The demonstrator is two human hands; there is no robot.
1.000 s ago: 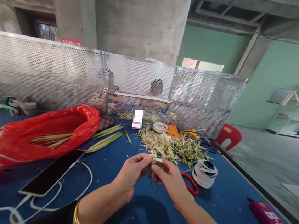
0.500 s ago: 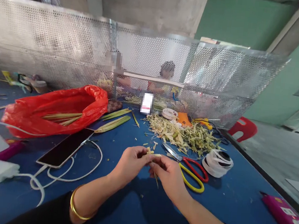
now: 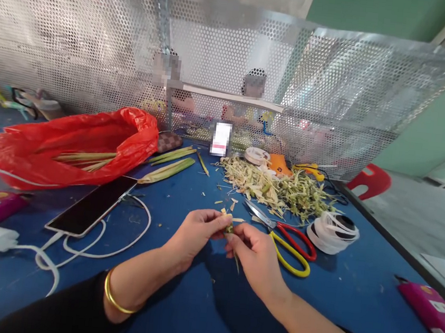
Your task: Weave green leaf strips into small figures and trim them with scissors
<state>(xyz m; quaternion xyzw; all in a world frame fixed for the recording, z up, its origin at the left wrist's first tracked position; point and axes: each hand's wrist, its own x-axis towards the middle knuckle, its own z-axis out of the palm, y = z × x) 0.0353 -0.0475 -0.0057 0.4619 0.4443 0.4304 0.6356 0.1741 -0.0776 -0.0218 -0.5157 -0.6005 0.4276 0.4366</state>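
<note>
My left hand (image 3: 201, 233), with a gold bangle (image 3: 115, 295) on its wrist, pinches a small folded piece of leaf (image 3: 229, 227) between thumb and finger. From the other side my right hand (image 3: 251, 249) grips the same piece, its fingers curled in. A thin green strip end pokes out below the right fingers. Most of the piece is hidden by my fingertips. Just right of my hands lie scissors (image 3: 292, 256) with one red and one yellow handle, blades apart. Beyond them spreads a heap of leaf scraps and small green woven pieces (image 3: 276, 188).
A red plastic bag (image 3: 71, 129) holding long leaves lies left, beside a phone (image 3: 91, 205) on a white cable. Loose leaves (image 3: 170, 167), white tape rolls (image 3: 332, 233) and a magenta power strip (image 3: 430, 313) surround the blue table (image 3: 175, 310). Behind a perforated metal screen (image 3: 220, 39) people sit.
The view has tilted down slightly. My left thumb and the right fingers have shifted on the leaf piece, with a small gap now between the fingertips showing more of it.
</note>
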